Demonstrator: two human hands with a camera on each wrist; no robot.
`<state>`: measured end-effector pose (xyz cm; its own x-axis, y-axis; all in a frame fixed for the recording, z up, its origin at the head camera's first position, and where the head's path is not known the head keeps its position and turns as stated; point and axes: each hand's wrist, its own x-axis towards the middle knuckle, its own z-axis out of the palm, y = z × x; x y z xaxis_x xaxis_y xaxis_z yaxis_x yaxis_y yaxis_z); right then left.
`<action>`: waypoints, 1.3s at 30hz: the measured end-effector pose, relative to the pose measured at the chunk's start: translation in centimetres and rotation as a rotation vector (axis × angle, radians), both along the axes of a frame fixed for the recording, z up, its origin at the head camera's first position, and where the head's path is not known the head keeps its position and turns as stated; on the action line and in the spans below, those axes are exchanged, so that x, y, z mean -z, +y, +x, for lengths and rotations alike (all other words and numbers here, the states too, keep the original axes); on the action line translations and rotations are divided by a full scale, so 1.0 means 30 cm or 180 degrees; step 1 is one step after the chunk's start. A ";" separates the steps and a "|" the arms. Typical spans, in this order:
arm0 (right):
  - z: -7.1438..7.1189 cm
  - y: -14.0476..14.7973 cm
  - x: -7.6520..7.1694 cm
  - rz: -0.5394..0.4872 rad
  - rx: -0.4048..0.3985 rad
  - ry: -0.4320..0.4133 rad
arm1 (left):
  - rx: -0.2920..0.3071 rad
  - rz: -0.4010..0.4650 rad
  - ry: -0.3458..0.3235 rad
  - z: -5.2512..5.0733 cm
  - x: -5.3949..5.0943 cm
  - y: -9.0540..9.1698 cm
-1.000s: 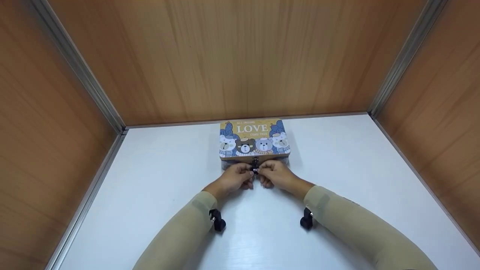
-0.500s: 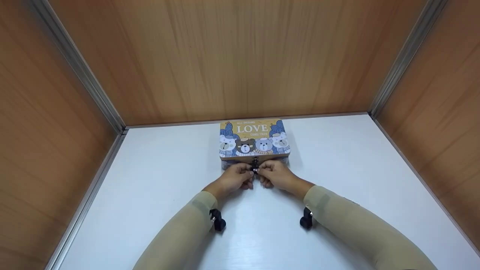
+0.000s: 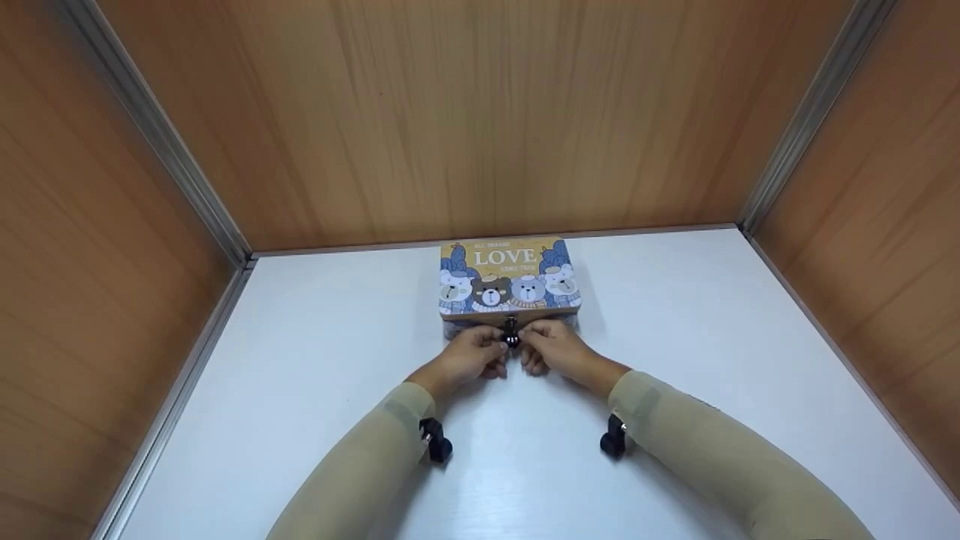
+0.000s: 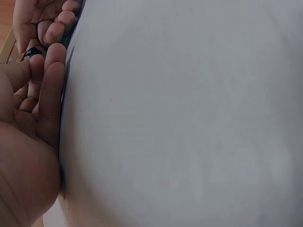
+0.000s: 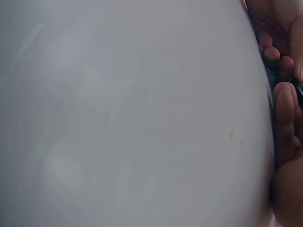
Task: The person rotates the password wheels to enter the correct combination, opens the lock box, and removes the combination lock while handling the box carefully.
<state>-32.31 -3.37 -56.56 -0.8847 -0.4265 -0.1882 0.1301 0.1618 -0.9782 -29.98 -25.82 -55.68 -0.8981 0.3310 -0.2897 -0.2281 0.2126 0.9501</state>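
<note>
A tin box (image 3: 499,281) printed with bears and the word LOVE stands at the back of the table, its lid down. From the clasp at its front hangs a small black padlock (image 3: 511,340), with light marks on its face. My left hand (image 3: 469,354) pinches the padlock's left side between thumb and fingers. On the other side, my right hand (image 3: 555,349) has curled thumb and fingertips at the padlock's right edge. Fingers partly hide the padlock (image 4: 32,53) in the left wrist view. The right wrist view catches only its edge.
The white tabletop (image 3: 360,330) spreads around the box. A wooden back panel (image 3: 480,120) rises just behind it. Side panels with metal corner posts (image 3: 180,157) flank the table. A small black device (image 3: 433,440) sits at each sleeve cuff.
My right fingertips have shifted slightly right, so more of the padlock's face shows. The left hand and the box have stayed in place.
</note>
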 end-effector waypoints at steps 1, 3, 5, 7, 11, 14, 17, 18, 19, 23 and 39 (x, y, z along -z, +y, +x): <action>0.000 0.001 -0.001 -0.0006 -0.0002 -0.0010 | 0.0004 -0.0001 -0.0002 0.000 0.001 0.000; 0.001 0.002 -0.001 0.0001 -0.0013 -0.0016 | 0.0004 0.0001 0.0002 -0.001 0.001 0.001; 0.001 0.002 0.000 0.0035 -0.0015 -0.0011 | -0.0005 0.0004 0.0012 -0.001 0.002 0.002; 0.002 0.001 0.001 0.0075 -0.0018 0.0018 | -0.0014 0.0007 0.0030 -0.002 0.005 0.004; 0.001 -0.001 0.005 0.0134 -0.0052 0.0112 | -0.0030 0.0036 0.0053 0.001 0.010 0.007; 0.001 -0.003 0.008 0.0145 -0.0093 0.0161 | -0.0043 0.0067 0.0060 0.005 0.010 0.008; 0.004 -0.005 0.006 0.0161 -0.0113 0.0179 | -0.0050 0.0081 0.0066 0.009 0.008 0.008; 0.005 -0.006 0.005 0.0169 -0.0113 0.0190 | -0.0051 0.0086 0.0060 0.010 0.006 0.007; 0.007 -0.007 0.003 0.0182 -0.0112 0.0197 | -0.0051 0.0089 0.0051 0.010 0.004 0.007; 0.007 -0.007 0.002 0.0189 -0.0074 0.0177 | -0.0052 0.0088 0.0029 0.011 0.001 0.005; -0.001 -0.005 0.010 0.0136 -0.0036 0.0117 | -0.0022 0.0003 0.0019 0.004 -0.001 0.003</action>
